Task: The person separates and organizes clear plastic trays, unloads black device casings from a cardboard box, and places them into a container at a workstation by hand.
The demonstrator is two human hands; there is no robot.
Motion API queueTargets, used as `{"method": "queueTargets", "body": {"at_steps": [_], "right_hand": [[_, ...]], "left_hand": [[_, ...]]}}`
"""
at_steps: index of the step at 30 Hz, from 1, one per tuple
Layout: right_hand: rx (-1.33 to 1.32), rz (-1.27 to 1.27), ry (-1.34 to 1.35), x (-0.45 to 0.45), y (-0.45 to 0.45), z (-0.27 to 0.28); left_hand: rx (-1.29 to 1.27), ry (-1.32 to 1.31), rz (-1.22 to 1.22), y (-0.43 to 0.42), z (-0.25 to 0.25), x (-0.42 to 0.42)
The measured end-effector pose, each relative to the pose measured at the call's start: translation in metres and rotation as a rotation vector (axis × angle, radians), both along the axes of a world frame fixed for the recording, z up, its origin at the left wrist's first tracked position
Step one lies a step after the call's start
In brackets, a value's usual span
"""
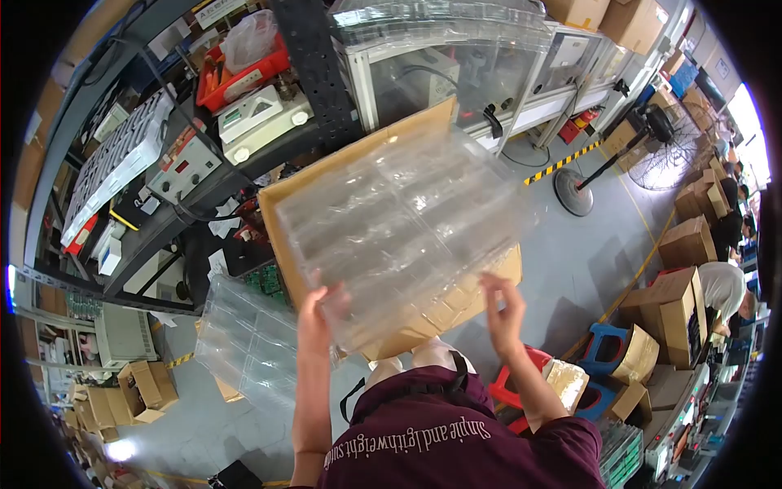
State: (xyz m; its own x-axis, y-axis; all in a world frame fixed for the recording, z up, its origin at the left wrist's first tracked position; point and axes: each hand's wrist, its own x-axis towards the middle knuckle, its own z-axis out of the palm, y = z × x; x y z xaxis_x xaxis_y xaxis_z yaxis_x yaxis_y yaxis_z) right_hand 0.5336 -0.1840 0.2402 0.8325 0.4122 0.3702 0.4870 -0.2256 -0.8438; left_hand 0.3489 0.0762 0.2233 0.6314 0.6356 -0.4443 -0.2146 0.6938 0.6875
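Note:
A large clear plastic tray (407, 212) with rows of compartments is tilted over an open cardboard box (277, 236), blurred by motion. My left hand (316, 318) grips the tray's near left corner, its fingers partly showing through the plastic. My right hand (503, 314) is by the tray's near right edge, fingers apart and bent, with nothing seen in it. Below and left of the box lies a stack of similar clear trays (248, 342). The inside of the box is mostly hidden under the tray.
A black metal shelf (326, 81) with a red bin (236, 73) and instruments stands at the upper left. Beyond the box is a glass-sided machine (456, 81). Rightward are a standing fan (574, 191), stools (603, 350), cartons (668, 310) and a person (722, 289).

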Motion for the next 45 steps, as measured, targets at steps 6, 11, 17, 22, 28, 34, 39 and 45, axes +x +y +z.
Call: {"method": "queueTargets", "body": {"at_steps": [6,11,17,22,28,34,39,45], "right_hand": [[0.106,-0.266,0.696,0.049,-0.04,-0.053],[0.313,-0.057,1.143,0.043,-0.017,-0.096],[0.588,-0.033,1.141,0.043,0.005,-0.109],[0.605,-0.143,0.991,0.048,-0.032,-0.107],[0.685,-0.279,0.768,0.073,-0.096,-0.088],[0.67,-0.393,0.43,0.109,-0.154,-0.042],[0.676,-0.445,0.125,0.13,-0.182,0.046],[0.594,-0.335,0.155,0.25,-0.25,0.15]], "left_hand": [[0.025,-0.089,0.071,0.034,0.034,-0.044],[-0.011,-0.143,0.103,0.065,0.003,-0.135],[0.242,0.005,0.269,0.015,0.067,-0.153],[0.34,0.164,0.35,0.013,0.048,-0.194],[0.332,0.081,0.31,0.001,0.028,-0.208],[0.242,0.274,0.303,0.03,-0.046,-0.266],[0.228,0.202,0.279,0.033,-0.059,-0.261],[0.182,0.439,0.518,0.019,-0.042,-0.237]]}}
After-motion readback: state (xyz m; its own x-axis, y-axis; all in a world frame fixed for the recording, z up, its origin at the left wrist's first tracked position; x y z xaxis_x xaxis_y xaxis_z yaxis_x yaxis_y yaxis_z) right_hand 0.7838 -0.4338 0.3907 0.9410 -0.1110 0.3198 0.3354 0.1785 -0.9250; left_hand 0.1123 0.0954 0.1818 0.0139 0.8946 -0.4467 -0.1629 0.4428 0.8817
